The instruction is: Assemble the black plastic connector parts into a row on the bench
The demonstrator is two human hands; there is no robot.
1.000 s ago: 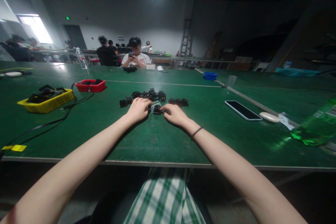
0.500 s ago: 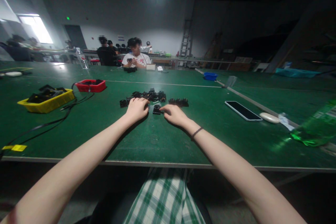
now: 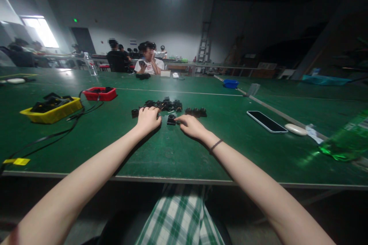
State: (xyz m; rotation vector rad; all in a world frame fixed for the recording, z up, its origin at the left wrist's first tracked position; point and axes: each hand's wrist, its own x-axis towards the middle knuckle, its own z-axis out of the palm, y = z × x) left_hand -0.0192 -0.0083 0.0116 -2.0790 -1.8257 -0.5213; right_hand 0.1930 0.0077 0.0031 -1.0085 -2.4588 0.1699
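On the green table in front of me lies a small black plastic part (image 3: 171,120) with a round shape on top. My right hand (image 3: 192,125) is at its right edge, index finger and thumb closed on that side. My left hand (image 3: 148,118) rests palm down to the left, fingers apart and reaching toward a pile of black parts (image 3: 167,104); its fingertips are partly hidden. Beside the left hand sits another black part (image 3: 135,113). Behind my right hand stands a row of black parts (image 3: 196,112).
To the left are a yellow bin (image 3: 54,114) and a red bin (image 3: 100,95) holding black pieces, with black cables (image 3: 75,120) alongside. A phone (image 3: 266,121), a white mouse-like object (image 3: 296,129) and a green bottle (image 3: 346,141) lie right. A person (image 3: 149,63) sits opposite.
My left hand has shifted slightly left, away from the single black part. My right hand stays in place. The person opposite has raised one hand to the head.
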